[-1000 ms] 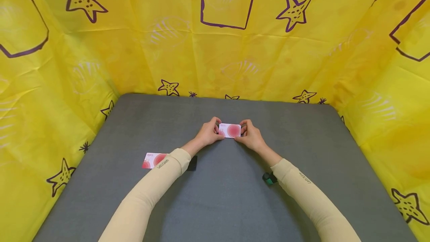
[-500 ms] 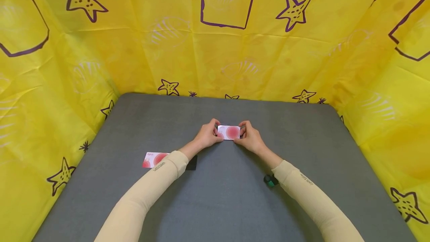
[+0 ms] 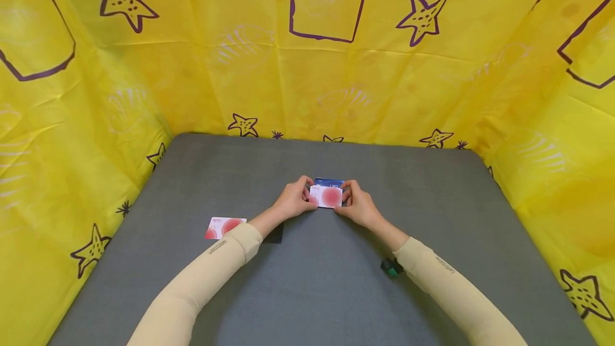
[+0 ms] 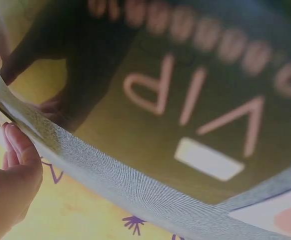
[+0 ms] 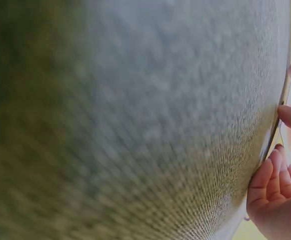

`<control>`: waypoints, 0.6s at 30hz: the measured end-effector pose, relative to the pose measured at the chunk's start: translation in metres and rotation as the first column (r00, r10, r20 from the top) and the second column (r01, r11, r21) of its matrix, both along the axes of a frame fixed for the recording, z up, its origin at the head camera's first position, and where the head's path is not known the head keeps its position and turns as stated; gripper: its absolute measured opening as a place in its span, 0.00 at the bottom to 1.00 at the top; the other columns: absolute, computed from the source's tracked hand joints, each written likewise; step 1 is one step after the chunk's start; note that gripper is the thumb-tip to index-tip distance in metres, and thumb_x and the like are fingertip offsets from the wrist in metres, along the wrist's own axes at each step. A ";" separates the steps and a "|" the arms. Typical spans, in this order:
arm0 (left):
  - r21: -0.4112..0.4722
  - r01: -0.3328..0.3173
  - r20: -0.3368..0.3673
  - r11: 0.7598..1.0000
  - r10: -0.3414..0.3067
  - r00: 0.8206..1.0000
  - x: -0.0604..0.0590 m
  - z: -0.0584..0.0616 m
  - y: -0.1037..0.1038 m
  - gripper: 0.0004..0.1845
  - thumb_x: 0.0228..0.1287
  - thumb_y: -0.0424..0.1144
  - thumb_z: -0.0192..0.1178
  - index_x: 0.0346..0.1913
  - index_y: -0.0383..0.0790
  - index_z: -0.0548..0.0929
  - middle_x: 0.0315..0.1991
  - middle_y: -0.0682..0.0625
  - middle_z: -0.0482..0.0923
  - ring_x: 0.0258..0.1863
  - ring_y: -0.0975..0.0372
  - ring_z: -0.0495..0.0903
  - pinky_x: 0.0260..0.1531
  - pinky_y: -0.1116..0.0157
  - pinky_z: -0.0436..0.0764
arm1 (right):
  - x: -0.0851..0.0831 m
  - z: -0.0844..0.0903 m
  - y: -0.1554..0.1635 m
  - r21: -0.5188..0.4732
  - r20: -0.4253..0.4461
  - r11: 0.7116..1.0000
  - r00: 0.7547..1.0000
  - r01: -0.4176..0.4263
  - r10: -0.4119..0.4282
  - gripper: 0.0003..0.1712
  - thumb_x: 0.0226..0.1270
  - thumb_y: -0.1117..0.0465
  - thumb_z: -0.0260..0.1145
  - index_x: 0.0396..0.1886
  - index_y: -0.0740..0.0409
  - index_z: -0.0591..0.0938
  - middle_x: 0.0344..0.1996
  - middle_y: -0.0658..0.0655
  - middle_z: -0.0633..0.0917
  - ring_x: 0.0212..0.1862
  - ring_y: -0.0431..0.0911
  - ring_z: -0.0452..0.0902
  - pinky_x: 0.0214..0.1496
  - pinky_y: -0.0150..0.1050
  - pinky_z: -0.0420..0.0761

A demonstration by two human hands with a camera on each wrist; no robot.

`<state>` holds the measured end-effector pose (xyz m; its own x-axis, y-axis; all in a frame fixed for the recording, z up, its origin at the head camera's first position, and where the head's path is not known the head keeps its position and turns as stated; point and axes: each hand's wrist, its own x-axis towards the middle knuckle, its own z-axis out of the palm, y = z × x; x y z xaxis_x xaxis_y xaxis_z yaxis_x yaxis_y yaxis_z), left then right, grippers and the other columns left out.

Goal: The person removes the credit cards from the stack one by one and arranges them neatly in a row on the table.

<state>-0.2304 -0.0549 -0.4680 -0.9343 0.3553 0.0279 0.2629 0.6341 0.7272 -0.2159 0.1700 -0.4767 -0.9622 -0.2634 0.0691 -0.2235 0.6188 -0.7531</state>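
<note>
Both hands hold a white card with pink circles (image 3: 325,196) by its two short ends, near the middle of the table in the head view. My left hand (image 3: 293,200) pinches the left end between thumb and fingers. The right end is pinched the same way by my right hand (image 3: 359,205). Just beyond the card's far edge, a blue card (image 3: 329,181) shows as a strip, the rest hidden beneath the pink one. In the right wrist view my right hand (image 5: 278,200) appears at the lower right.
Left of centre lies a second pink-and-white card (image 3: 225,227), beside a black card (image 3: 275,235) lettered VIP; my left sleeve partly covers both. A black and green device (image 3: 391,267) sits under my right cuff. A yellow patterned cloth (image 3: 307,84) surrounds the grey table (image 3: 312,292).
Both hands have drawn the pink-and-white card toward me. The blue card, earlier covered, now shows behind it.
</note>
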 end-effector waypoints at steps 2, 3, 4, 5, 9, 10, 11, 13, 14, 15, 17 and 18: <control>0.009 0.007 -0.008 1.000 -0.007 1.000 0.003 -0.001 -0.002 0.29 0.50 0.35 0.75 0.53 0.36 0.72 0.29 0.49 0.76 0.27 0.62 0.73 0.32 0.66 0.74 | 0.003 0.000 0.000 0.000 -0.005 1.000 1.000 -0.007 0.007 0.34 0.49 0.63 0.79 0.53 0.60 0.69 0.32 0.55 0.79 0.27 0.43 0.71 0.32 0.34 0.71; 0.016 0.010 -0.009 1.000 -0.009 1.000 0.004 -0.001 -0.002 0.29 0.49 0.35 0.75 0.53 0.36 0.73 0.29 0.49 0.76 0.27 0.62 0.73 0.32 0.66 0.74 | 0.004 -0.001 0.000 0.001 -0.007 1.000 1.000 -0.010 0.010 0.34 0.49 0.63 0.79 0.53 0.60 0.69 0.32 0.55 0.79 0.27 0.43 0.71 0.32 0.34 0.72; 0.021 0.011 -0.009 1.000 -0.011 1.000 0.006 0.000 -0.003 0.28 0.49 0.35 0.75 0.52 0.36 0.73 0.29 0.49 0.76 0.27 0.62 0.73 0.32 0.66 0.74 | 0.005 0.000 0.000 0.003 -0.006 1.000 1.000 -0.012 0.012 0.34 0.49 0.63 0.79 0.53 0.60 0.69 0.32 0.55 0.79 0.27 0.43 0.71 0.32 0.34 0.72; 0.026 0.014 -0.013 1.000 -0.014 1.000 0.008 0.000 -0.004 0.28 0.49 0.34 0.75 0.52 0.36 0.73 0.29 0.49 0.77 0.27 0.62 0.73 0.32 0.66 0.74 | 0.007 0.000 0.000 0.005 -0.005 1.000 1.000 -0.014 0.014 0.34 0.49 0.63 0.79 0.53 0.60 0.69 0.32 0.56 0.79 0.27 0.44 0.71 0.32 0.34 0.72; 0.039 0.024 -0.025 0.999 -0.024 0.999 0.013 0.000 -0.006 0.28 0.49 0.34 0.75 0.52 0.36 0.73 0.29 0.49 0.77 0.27 0.62 0.73 0.32 0.66 0.74 | 0.012 0.000 -0.001 0.006 -0.004 1.000 1.000 -0.020 0.020 0.34 0.49 0.63 0.79 0.52 0.60 0.70 0.32 0.55 0.79 0.27 0.44 0.70 0.31 0.34 0.72; 0.039 0.025 -0.027 0.999 -0.024 0.999 0.014 0.000 -0.007 0.28 0.49 0.34 0.75 0.51 0.36 0.73 0.29 0.49 0.77 0.27 0.63 0.73 0.32 0.66 0.74 | 0.013 0.000 -0.001 0.007 -0.006 1.000 1.000 -0.021 0.021 0.34 0.49 0.62 0.79 0.52 0.60 0.70 0.32 0.55 0.80 0.27 0.43 0.70 0.31 0.34 0.72; 0.039 0.024 -0.026 0.999 -0.023 0.999 0.016 0.001 -0.007 0.28 0.49 0.34 0.75 0.51 0.36 0.73 0.29 0.49 0.77 0.27 0.63 0.73 0.32 0.66 0.74 | 0.015 0.000 -0.001 0.007 -0.008 1.000 1.000 -0.023 0.023 0.34 0.48 0.62 0.79 0.52 0.60 0.70 0.32 0.55 0.80 0.28 0.43 0.70 0.31 0.34 0.71; 0.036 0.024 -0.023 0.999 -0.023 0.999 0.018 0.000 -0.008 0.28 0.49 0.34 0.75 0.51 0.36 0.73 0.29 0.50 0.76 0.27 0.63 0.73 0.32 0.67 0.74 | 0.017 0.001 -0.002 0.006 -0.011 1.000 1.000 -0.029 0.029 0.34 0.48 0.62 0.79 0.52 0.60 0.70 0.32 0.55 0.80 0.27 0.44 0.70 0.31 0.34 0.71; 0.034 0.024 -0.019 0.999 -0.024 1.000 0.019 0.000 -0.009 0.28 0.49 0.34 0.75 0.52 0.36 0.73 0.29 0.50 0.76 0.27 0.63 0.73 0.32 0.67 0.74 | 0.018 0.001 -0.002 0.008 -0.013 0.999 0.999 -0.032 0.032 0.34 0.48 0.62 0.79 0.52 0.60 0.71 0.32 0.55 0.80 0.27 0.43 0.70 0.31 0.34 0.71; 0.033 0.026 -0.014 0.999 -0.025 1.000 0.020 0.000 -0.010 0.28 0.49 0.34 0.75 0.52 0.36 0.73 0.29 0.51 0.76 0.27 0.63 0.73 0.32 0.67 0.74 | 0.019 0.001 -0.002 0.008 -0.014 0.999 0.999 -0.037 0.038 0.34 0.48 0.62 0.79 0.52 0.60 0.71 0.32 0.55 0.81 0.27 0.43 0.70 0.30 0.34 0.70; 0.030 0.028 -0.002 0.999 -0.028 1.000 0.023 0.001 -0.011 0.28 0.49 0.35 0.75 0.52 0.36 0.73 0.29 0.51 0.76 0.27 0.63 0.73 0.32 0.67 0.74 | 0.021 0.001 -0.003 0.013 -0.014 0.999 0.999 -0.046 0.046 0.34 0.48 0.62 0.79 0.52 0.61 0.71 0.32 0.54 0.81 0.27 0.43 0.70 0.30 0.34 0.70; 0.027 0.033 0.000 0.999 -0.033 0.999 0.025 0.001 -0.012 0.28 0.50 0.35 0.75 0.52 0.36 0.73 0.29 0.51 0.76 0.27 0.63 0.73 0.32 0.67 0.74 | 0.022 0.001 -0.004 0.014 -0.015 0.999 0.999 -0.051 0.051 0.34 0.48 0.62 0.79 0.52 0.61 0.71 0.31 0.54 0.82 0.27 0.43 0.70 0.30 0.34 0.70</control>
<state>-0.2057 -0.0671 -0.4673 -0.9222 0.3848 0.0376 0.2829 0.6055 0.7439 -0.1939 0.1665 -0.4759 -0.9463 -0.3135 0.0796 -0.2666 0.6167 -0.7407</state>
